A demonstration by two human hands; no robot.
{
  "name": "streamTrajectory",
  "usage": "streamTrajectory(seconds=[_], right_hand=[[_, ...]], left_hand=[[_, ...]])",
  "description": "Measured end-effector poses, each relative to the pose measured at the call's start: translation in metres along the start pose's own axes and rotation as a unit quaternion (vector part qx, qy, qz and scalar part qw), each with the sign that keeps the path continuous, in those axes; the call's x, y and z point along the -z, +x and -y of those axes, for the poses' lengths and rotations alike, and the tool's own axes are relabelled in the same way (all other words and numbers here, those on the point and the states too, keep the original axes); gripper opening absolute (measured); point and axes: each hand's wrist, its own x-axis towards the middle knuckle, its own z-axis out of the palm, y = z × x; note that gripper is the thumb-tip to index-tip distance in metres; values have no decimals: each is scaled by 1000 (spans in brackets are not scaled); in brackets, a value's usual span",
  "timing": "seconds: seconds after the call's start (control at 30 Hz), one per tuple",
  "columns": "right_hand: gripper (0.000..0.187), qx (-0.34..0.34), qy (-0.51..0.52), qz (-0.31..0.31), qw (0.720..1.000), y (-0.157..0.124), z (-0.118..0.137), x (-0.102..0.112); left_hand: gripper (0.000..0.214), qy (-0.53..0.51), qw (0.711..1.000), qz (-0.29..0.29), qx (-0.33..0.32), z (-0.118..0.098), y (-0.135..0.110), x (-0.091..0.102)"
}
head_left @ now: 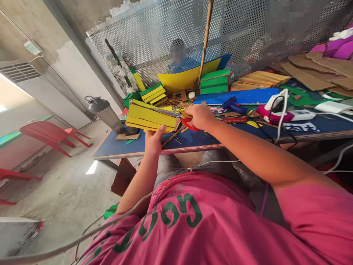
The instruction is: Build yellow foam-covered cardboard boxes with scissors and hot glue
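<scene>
My left hand grips the near right edge of a yellow cardboard piece crossed by dark lengthwise strips, thumb on top and fingers hidden below. In my right hand is a pair of scissors with red handles, the fingers wrapped through the loops. The metal blades point left and lie along the top of the yellow piece near its far right edge. Whether the blades are parted I cannot tell. Both hands are above the front edge of the blue table.
Behind the hands stand yellow block shapes, a green block and a bent yellow sheet. A grey bottle stands at the left. A magenta-and-white tool with a cable, a blue board and cardboard sheets lie right.
</scene>
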Motion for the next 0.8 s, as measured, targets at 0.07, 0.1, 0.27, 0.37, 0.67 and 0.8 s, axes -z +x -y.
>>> streamTrajectory(seconds=[0.07, 0.1, 0.27, 0.37, 0.67, 0.8], right_hand=[[32, -22, 23, -6, 999, 0, 0, 1], [32, -32, 36, -8, 999, 0, 0, 2], [33, 9, 54, -5, 998, -3, -4, 7], [31, 6, 26, -1, 1000, -4, -7, 8], [30, 20, -19, 19, 999, -4, -11, 10], [30, 10, -38, 21, 999, -2, -11, 10]], left_hand=[[95, 2, 1000, -8, -1, 0, 0, 0], [95, 3, 1000, -11, -1, 0, 0, 0], [91, 2, 1000, -24, 0, 0, 1, 1], [89, 1, 999, -38, 2, 0, 1, 1], [87, -9, 1000, -21, -5, -2, -1, 1], [87, -6, 1000, -11, -2, 0, -1, 3]])
